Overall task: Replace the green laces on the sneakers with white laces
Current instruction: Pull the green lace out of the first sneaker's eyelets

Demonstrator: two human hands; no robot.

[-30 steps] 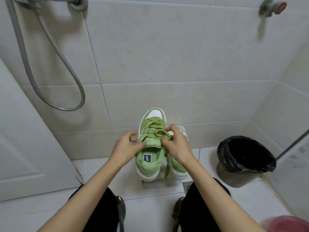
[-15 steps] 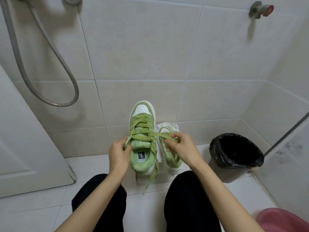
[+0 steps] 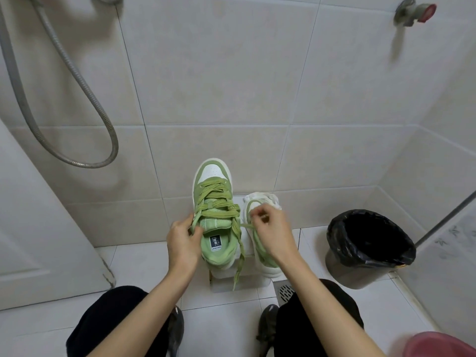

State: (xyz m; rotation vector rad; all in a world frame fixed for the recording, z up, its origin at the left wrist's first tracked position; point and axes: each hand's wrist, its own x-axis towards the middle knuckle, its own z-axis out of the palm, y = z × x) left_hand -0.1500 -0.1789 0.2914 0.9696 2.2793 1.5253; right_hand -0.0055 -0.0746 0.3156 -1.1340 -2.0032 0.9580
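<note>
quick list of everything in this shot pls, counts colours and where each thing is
laced sneaker: 1, green and white, centre, on the stand
second sneaker: 1, green and white, right of the first, partly hidden
green lace: 1 seen, threaded in the laced sneaker, one end hanging
stand: 1, white, under both sneakers
bin: 1, grey, black liner, floor right
shower hose: 1, grey, wall left
tap: 1, grey, red handle, top right
floor drain: 1, metal, beside the stand
basin: 1, pink, bottom right
left hand: pinches the green lace
right hand: pinches the lace, pulled sideways
</note>
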